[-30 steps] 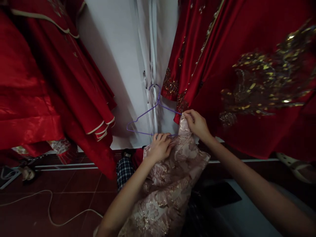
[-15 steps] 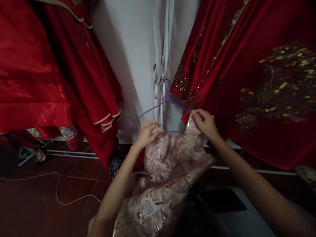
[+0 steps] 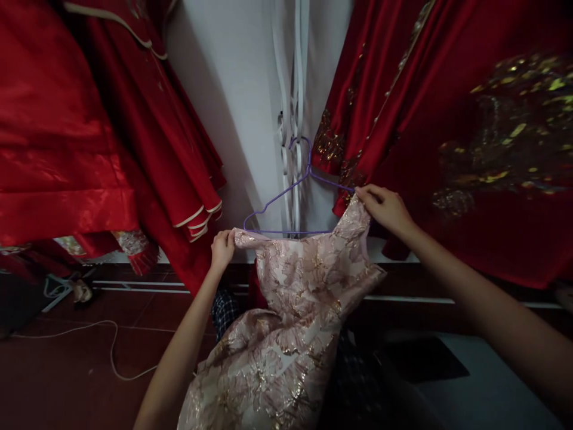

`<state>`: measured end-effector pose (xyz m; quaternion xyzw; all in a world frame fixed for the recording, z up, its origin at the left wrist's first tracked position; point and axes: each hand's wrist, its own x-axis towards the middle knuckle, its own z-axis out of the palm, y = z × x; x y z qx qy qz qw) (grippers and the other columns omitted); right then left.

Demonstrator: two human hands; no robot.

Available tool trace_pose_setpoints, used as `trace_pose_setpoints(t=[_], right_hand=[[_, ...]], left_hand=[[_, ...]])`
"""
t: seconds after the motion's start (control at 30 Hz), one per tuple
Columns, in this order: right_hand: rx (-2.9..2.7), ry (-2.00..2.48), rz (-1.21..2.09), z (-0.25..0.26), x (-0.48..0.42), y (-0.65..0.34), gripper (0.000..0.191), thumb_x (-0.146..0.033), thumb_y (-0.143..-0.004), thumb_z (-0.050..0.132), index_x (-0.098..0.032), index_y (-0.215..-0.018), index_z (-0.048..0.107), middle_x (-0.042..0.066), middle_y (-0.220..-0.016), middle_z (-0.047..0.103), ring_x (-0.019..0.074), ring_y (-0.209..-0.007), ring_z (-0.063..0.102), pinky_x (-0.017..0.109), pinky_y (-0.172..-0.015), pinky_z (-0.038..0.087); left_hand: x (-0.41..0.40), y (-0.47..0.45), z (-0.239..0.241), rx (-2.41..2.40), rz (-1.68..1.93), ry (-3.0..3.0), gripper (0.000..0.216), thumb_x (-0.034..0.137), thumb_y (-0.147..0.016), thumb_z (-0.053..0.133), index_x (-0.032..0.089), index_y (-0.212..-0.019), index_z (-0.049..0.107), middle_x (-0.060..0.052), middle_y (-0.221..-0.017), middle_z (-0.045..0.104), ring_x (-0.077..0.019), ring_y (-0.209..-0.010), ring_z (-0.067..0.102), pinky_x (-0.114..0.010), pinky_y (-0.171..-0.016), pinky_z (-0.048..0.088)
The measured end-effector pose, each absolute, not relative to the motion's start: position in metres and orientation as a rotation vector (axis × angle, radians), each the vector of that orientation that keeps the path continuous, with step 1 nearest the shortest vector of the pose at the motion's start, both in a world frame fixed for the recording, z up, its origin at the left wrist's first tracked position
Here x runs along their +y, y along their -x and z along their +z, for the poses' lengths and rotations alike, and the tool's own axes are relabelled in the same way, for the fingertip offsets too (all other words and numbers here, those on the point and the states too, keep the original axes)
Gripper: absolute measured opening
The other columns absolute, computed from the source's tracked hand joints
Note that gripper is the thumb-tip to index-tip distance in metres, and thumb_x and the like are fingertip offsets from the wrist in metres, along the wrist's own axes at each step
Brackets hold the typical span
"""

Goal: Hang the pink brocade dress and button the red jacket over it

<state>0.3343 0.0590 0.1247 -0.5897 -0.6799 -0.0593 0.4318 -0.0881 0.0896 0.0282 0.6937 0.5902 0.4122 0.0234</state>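
1. The left hand (image 3: 222, 249), fingers pinched together, grips one strap of the sleeveless pink-and-gold floral brocade dress (image 3: 295, 280).
2. The right hand (image 3: 382, 208) pinches the other strap beside one end of the thin purple hanger (image 3: 308, 172).
3. The dress spreads between both hands, mostly below the hanger.
4. Red satiny garments (image 3: 179, 173) hang either side.
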Motion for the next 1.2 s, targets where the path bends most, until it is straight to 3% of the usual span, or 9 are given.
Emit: trace_pose_setpoints(t=[0.43, 0.97, 1.2], right_hand=[[-1.665, 1.449, -0.293, 0.116, 0.068, -0.341, 0.04, -0.054, -0.085, 0.041, -0.021, -0.083, 0.064, 0.003, -0.072, 0.064, 0.0153, -0.065, 0.053, 0.025, -0.065, 0.036], [-1.687, 1.445, -0.27, 0.113, 0.074, -0.345, 0.037, -0.052, -0.085, 0.042, -0.023, -0.084, 0.064, 0.001, -0.071, 0.064, 0.0151, -0.066, 0.055, 0.025, -0.065, 0.037], [-1.627, 1.395, -0.288, 0.105, 0.074, -0.336, 0.032, -0.048, -0.085, 0.044, -0.023, -0.08, 0.063, 0.001, -0.072, 0.065, 0.0148, -0.066, 0.055, 0.025, -0.066, 0.037]], left_hand=[[0.083, 0.074, 0.075, 1.722, 1.276, -2.449, 0.033, 0.038, -0.091, 0.032, 0.021, -0.096, 0.06, -0.005, -0.096, 0.061, -0.0187, -0.092, 0.052, -0.031, -0.082, 0.036], [0.076, 0.092, 0.051, 1.947, 1.198, -2.37, 0.035, 0.037, -0.093, 0.027, 0.021, -0.097, 0.058, -0.005, -0.096, 0.061, -0.0201, -0.092, 0.051, -0.034, -0.083, 0.032], [0.082, 0.05, 0.095, 1.605, 1.32, -2.519, 0.032, 0.035, -0.091, 0.033, 0.02, -0.092, 0.061, -0.005, -0.097, 0.061, -0.0175, -0.096, 0.051, -0.033, -0.093, 0.03]])
